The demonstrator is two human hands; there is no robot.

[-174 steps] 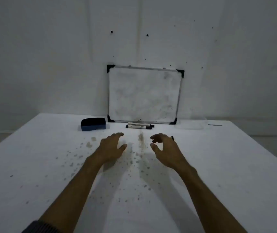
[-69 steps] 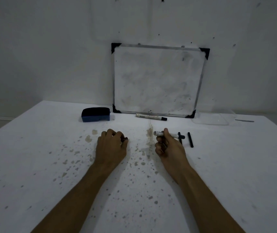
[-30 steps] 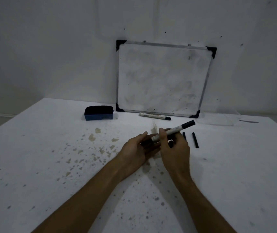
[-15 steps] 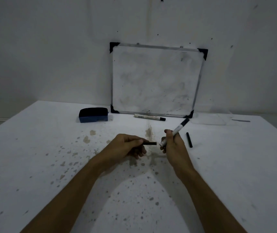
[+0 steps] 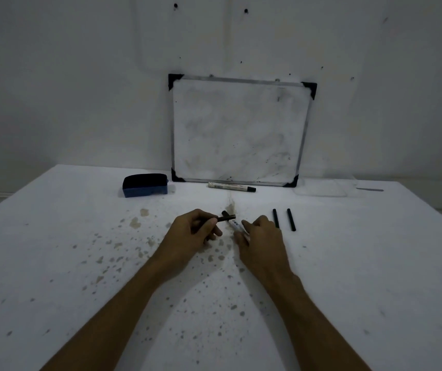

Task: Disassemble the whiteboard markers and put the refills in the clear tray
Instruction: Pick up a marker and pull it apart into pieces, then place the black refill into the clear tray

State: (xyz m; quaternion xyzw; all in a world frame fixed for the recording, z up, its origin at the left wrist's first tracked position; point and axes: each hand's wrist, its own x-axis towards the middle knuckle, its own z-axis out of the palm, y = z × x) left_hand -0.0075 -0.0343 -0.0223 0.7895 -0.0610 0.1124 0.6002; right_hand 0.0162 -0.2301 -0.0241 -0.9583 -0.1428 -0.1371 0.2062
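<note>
My left hand [image 5: 194, 232] pinches a short black refill [image 5: 226, 217] that sticks out to the right of its fingertips. My right hand [image 5: 261, 243] grips a white marker body [image 5: 236, 226], which lies low and points up-left toward that refill; the two nearly touch. Two more black refills [image 5: 275, 222] [image 5: 291, 223] lie side by side on the table just right of my right hand. A whole white marker [image 5: 232, 186] rests at the foot of the whiteboard. The clear tray [image 5: 321, 189] sits at the back right, faint against the table.
A small whiteboard [image 5: 238, 132] leans on the wall at the back centre. A blue eraser [image 5: 145, 185] lies to its left. A thin grey strip [image 5: 370, 189] lies past the tray. The white table [image 5: 80, 263] is speckled with stains.
My right hand has swung the marker down from pointing up-right to lying low and pointing up-left. My left hand still holds the black refill. A second refill on the table has come into view.
</note>
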